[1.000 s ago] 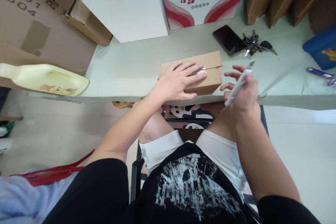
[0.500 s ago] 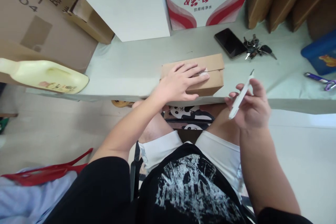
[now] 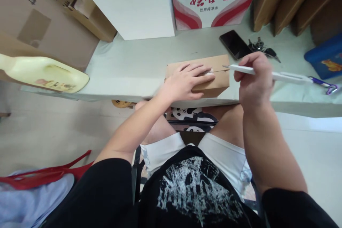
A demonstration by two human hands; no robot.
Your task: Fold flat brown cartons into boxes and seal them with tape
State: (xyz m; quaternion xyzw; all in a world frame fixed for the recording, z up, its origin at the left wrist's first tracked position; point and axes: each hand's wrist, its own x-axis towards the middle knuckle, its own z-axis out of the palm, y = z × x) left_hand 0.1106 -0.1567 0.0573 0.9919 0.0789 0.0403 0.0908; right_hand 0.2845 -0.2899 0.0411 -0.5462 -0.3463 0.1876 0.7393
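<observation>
A small brown cardboard box lies near the front edge of the table, with a seam across its top. My left hand rests flat on it, fingers spread and holding nothing; it covers much of the lid. Whitish material shows by the fingers at the seam. My right hand is closed around a slim white utility knife just right of the box. The knife points left, its thin metal tip over the seam at the box's right end. Whether the tip touches the cardboard I cannot tell.
Behind the box are a black phone and keys. White cartons stand at the back. A pale yellow bottle lies left; a blue container and purple tool are right. The table's front edge is close.
My right hand has moved up and turned palm down, swinging the knife from upright to level, its tip now at the box's seam. My left hand stays on the box.
</observation>
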